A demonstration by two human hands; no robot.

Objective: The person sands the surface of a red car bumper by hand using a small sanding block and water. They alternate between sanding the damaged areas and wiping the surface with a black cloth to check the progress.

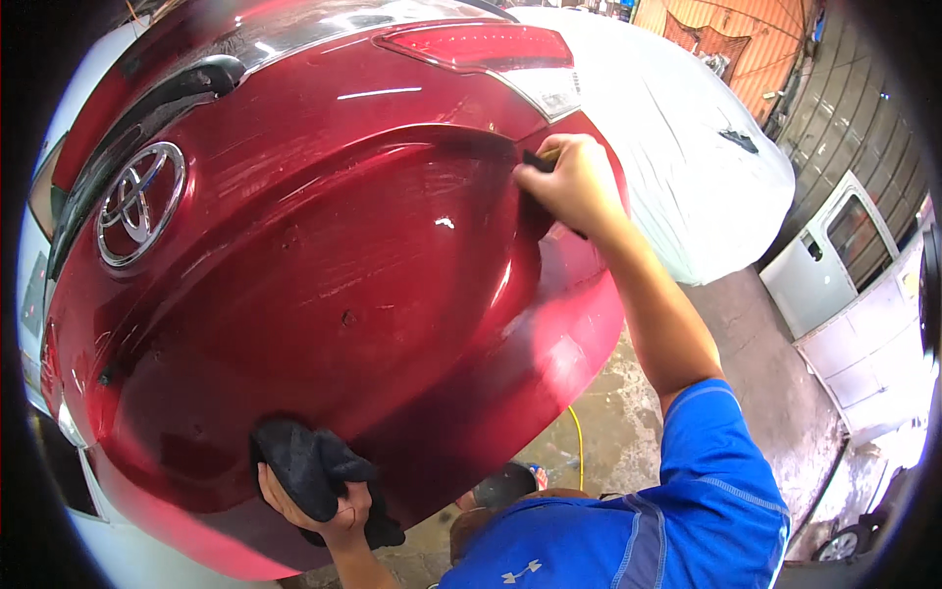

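Note:
A dark red car tailgate (392, 265) curves across most of the view, with a few small dents or spots and light scratches on its panel. At its lower left, my left hand (343, 510) is closed on a bunched black cloth (312, 469) that lies against the paint. My right hand (579, 182) is up at the panel's right side, below the tail light (481, 47). Its fingers grip a dark, flat block (535, 211) with a bit of yellow near the fingers; the block's exact kind is partly hidden by the hand.
A chrome oval emblem (140, 204) and a black rear wiper (186, 83) stand out on the left of the tailgate. Behind is a vehicle under a pale cover (687, 147). Loose white door panels (829, 255) lean at the right. A yellow hose (580, 447) lies on the floor.

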